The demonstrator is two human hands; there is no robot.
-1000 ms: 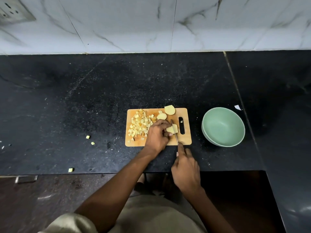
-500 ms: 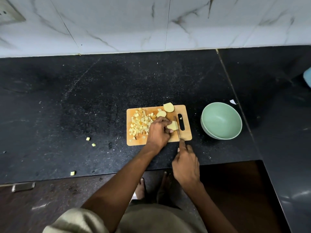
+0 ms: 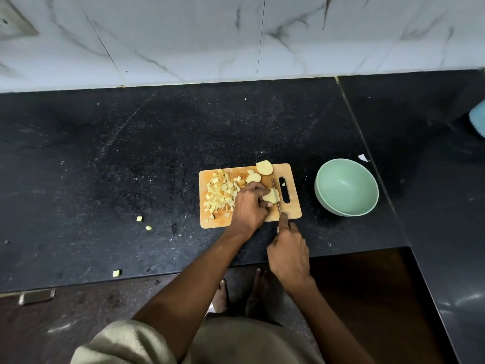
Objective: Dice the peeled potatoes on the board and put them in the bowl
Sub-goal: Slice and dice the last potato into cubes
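Note:
A wooden cutting board (image 3: 294,211) lies on the black counter. A heap of diced potato (image 3: 221,191) covers its left half. Two potato pieces, one (image 3: 264,167) at the far edge and another (image 3: 253,177) just below it, lie uncut. My left hand (image 3: 249,203) holds a potato chunk (image 3: 272,195) down on the board with curled fingers. My right hand (image 3: 288,253) grips a knife (image 3: 276,195), forefinger along its back, the blade standing against the right side of that chunk. The green bowl (image 3: 346,187) sits empty to the right of the board.
Three stray potato cubes lie on the counter at the left (image 3: 139,218) (image 3: 148,227) (image 3: 116,272). A scrap of white paper (image 3: 363,157) lies behind the bowl. A blue object (image 3: 479,122) pokes in at the right edge. The counter's front edge runs just below my hands.
The knife blade has shifted from the near side of the chunk to farther up the board along its right side. The camera view has tilted slightly.

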